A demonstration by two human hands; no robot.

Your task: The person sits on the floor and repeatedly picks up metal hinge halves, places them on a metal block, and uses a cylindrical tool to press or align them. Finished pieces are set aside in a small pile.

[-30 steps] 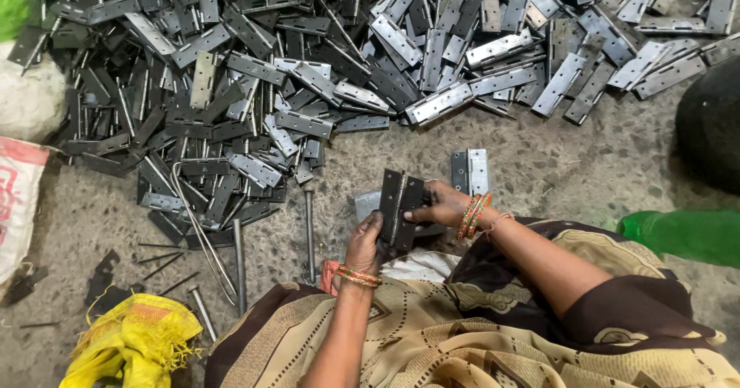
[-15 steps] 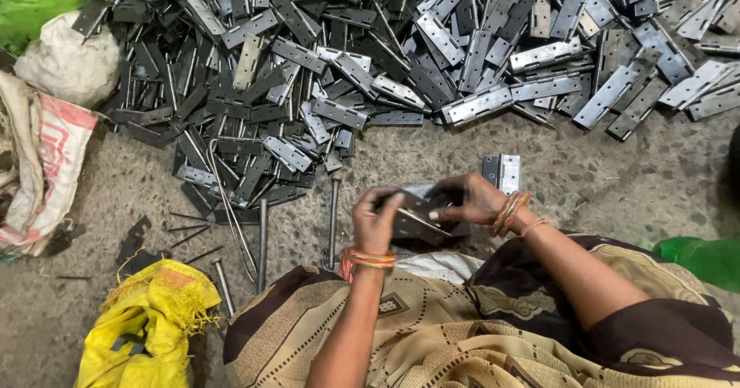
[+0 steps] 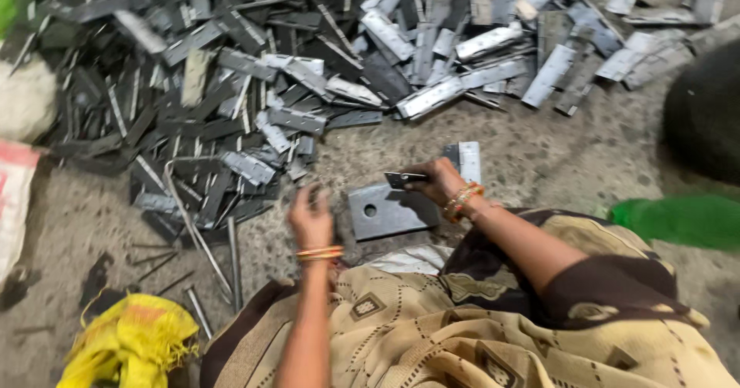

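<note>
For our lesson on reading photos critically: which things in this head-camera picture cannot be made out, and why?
- Left hand: motion blur; whether its fingers hold anything cannot be told.
- Small metal piece in the right hand: partly covered by the fingers, its full shape hidden.
- Dark round thing: cut off by the right edge.
- Metal pile: blurred, single pieces merge; top edge cuts it off.
- Green thing: blurred, kind unclear.
</note>
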